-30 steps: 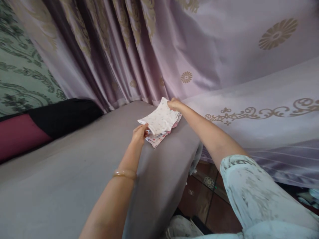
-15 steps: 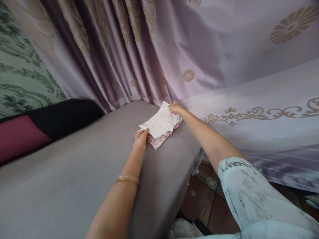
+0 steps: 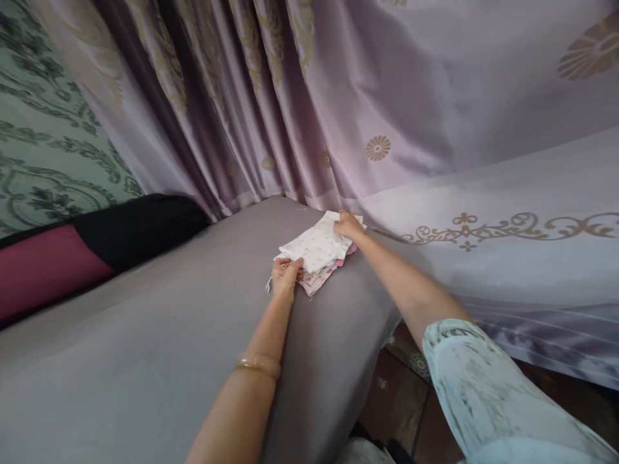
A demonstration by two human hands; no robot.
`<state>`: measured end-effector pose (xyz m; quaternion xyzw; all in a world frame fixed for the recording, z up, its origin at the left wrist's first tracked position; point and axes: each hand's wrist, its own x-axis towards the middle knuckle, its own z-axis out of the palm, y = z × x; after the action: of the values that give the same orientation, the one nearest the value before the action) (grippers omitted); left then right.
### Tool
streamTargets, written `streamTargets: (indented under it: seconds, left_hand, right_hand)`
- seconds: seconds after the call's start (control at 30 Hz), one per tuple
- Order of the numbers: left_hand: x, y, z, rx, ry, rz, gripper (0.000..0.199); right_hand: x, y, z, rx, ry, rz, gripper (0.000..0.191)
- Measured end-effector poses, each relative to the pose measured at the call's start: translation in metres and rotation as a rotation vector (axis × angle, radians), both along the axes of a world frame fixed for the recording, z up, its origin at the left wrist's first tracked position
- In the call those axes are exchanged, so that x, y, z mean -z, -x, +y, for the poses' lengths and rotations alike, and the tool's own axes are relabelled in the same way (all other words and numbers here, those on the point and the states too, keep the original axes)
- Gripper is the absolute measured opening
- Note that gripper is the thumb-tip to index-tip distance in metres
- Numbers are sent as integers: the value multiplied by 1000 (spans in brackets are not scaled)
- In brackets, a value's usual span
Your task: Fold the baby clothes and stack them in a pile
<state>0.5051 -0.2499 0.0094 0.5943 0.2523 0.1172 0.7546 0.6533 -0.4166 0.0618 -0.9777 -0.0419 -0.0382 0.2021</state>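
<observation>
A white cloth [image 3: 316,245] with a faint small print lies on top of a small stack of folded fabric pieces [image 3: 316,282], whose pink and red-patterned edges stick out below it. I cannot tell what kind of item the cloth is. My left hand [image 3: 286,277] pinches its near left corner between thumb and fingers, some of them tucked at the stack's side. At the far right end my right hand [image 3: 348,225] is closed on the cloth's edge, fingertips partly hidden. A thin white string [image 3: 269,284] hangs out beside my left hand.
The stack rests on a bed with a grey sheet [image 3: 193,335], near its far corner. Lilac curtains [image 3: 401,116] hang along the back and right. A black and maroon bolster [image 3: 140,232] lies at the left. Brown floor tiles [image 3: 394,393] show below the bed's right edge.
My right hand has come down with the far edge of the white cloth, which now lies lower over the stack. My left hand keeps its corner. The view has shifted slightly left.
</observation>
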Motion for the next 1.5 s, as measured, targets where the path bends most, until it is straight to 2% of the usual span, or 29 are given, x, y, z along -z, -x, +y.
streamTargets:
  seconds: [0.13, 0.23, 0.37, 0.57, 0.7, 0.83, 0.97, 1.03, 1.17, 1.4, 1.5]
  left_hand:
    - [7, 5, -3, 4, -35, -88, 38]
    - [14, 6, -4, 15, -91, -141, 41]
    - [20, 8, -4, 22, -197, -169, 45]
    - [18, 12, -7, 39, -223, -136, 45]
    - [15, 13, -9, 48, -248, -142, 29]
    - [17, 12, -10, 53, -321, -204, 18]
    - [23, 9, -11, 53, -389, -228, 26]
    - [25, 8, -11, 56, -419, -225, 31]
    - [24, 10, -10, 88, -456, -215, 39]
    - [22, 13, -10, 145, -599, -231, 45]
    - [23, 15, -8, 177, -639, -179, 52]
  right_hand:
    - [15, 6, 6, -44, 225, -199, 37]
    - [26, 5, 4, -97, 269, -271, 39]
    - [33, 1, -1, -122, 278, -179, 44]
    - [30, -6, -4, -138, 281, -74, 48]
    - [25, -7, -3, -146, 294, -21, 49]
    - [17, 12, 13, -172, 277, -100, 51]
    - [16, 46, 39, -369, 265, -75, 54]
    - [18, 59, 48, -418, 259, -51, 55]
    - [26, 67, 52, -402, 259, -69, 54]
    - [35, 62, 49, -385, 328, -170, 52]
    - [38, 58, 48, -385, 377, -206, 52]
